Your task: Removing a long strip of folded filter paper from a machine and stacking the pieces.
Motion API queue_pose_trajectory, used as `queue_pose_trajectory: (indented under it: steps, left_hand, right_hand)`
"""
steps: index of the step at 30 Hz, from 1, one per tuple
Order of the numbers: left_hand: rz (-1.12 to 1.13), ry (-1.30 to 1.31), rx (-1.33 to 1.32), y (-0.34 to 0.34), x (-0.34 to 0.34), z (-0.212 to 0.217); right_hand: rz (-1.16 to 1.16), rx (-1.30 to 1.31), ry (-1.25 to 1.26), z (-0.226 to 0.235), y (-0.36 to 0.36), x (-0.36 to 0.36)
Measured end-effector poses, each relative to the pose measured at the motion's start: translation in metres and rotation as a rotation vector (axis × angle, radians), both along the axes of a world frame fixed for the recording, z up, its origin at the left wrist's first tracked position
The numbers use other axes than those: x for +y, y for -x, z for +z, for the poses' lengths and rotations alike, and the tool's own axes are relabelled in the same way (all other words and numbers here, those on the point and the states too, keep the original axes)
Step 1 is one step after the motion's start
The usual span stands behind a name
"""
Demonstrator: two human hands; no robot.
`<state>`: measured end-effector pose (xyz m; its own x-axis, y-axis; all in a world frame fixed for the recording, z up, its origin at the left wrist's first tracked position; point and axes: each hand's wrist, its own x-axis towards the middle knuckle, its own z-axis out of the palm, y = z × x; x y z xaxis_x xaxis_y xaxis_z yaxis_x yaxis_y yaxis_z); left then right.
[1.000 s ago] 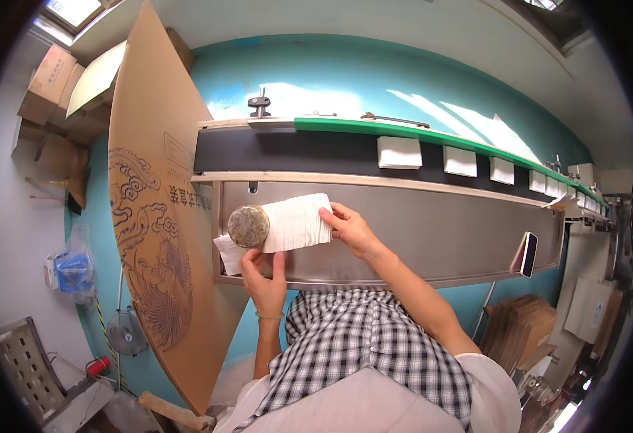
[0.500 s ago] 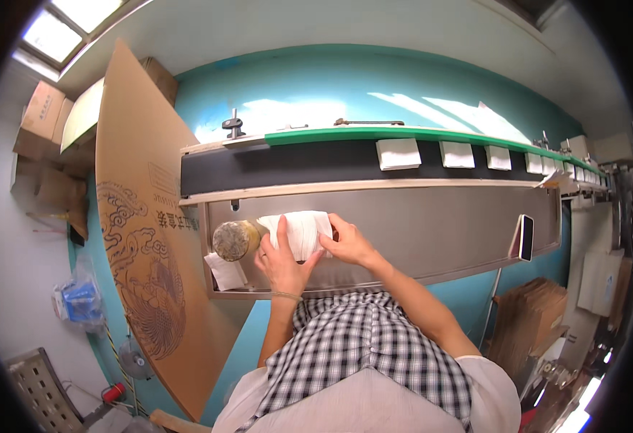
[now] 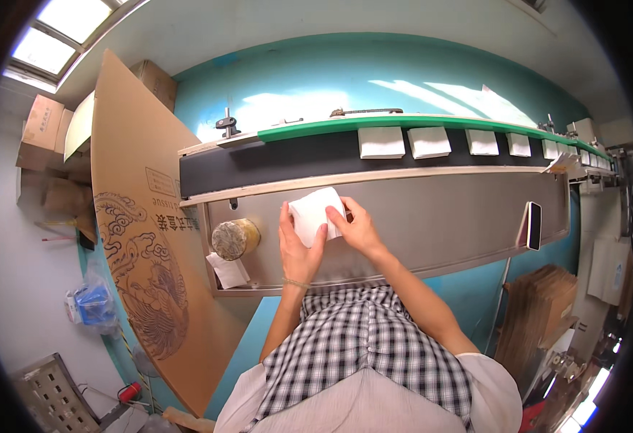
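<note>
Between my two hands is a stack of white tissues (image 3: 308,209), held above the brown metal tray table (image 3: 417,224). My left hand (image 3: 302,249) grips its left and near side, thumb pressed on the front. My right hand (image 3: 356,229) clasps the right side, fingers partly hidden behind the stack. Left of my hands stands a round jar-like container (image 3: 235,239) with a mottled grey top and yellowish side. A folded white tissue bundle (image 3: 228,271) lies in the tray's near left corner, beside that container.
Beyond the tray runs a black conveyor belt (image 3: 280,164) with a green rail (image 3: 316,130), carrying several white tissue stacks (image 3: 381,143). A phone (image 3: 533,226) stands at the tray's right end. A large cardboard sheet (image 3: 132,216) rises at the left; flattened cartons (image 3: 536,310) lean below right.
Both hands have moved right, away from the round container, and the tissue stack is now turned and squeezed more compactly. On the belt, the white stacks have shifted left.
</note>
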<state>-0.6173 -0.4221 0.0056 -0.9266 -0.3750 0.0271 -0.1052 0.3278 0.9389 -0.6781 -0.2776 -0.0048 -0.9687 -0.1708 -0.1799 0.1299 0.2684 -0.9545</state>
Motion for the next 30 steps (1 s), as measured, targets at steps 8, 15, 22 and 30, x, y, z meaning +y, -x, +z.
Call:
queue_pose_trajectory:
  steps: [8,15,22,30]
  left_hand:
    - [-0.088,0.276,-0.026,0.002,-0.002,0.012]
    - [-0.134,0.16,-0.035,0.006,-0.011,0.011]
    - [-0.086,-0.312,-0.062,0.017,0.008,0.002]
    - [-0.144,0.033,-0.022,0.018,0.004,0.004]
  right_hand:
    - [0.088,-0.24,0.222,-0.006,0.001,0.013]
    - [-0.314,-0.217,0.418,-0.03,0.06,0.05]
    - [-0.058,0.184,-0.079,-0.005,0.004,0.004]
    - [0.035,-0.25,0.207,-0.003,0.003,0.013]
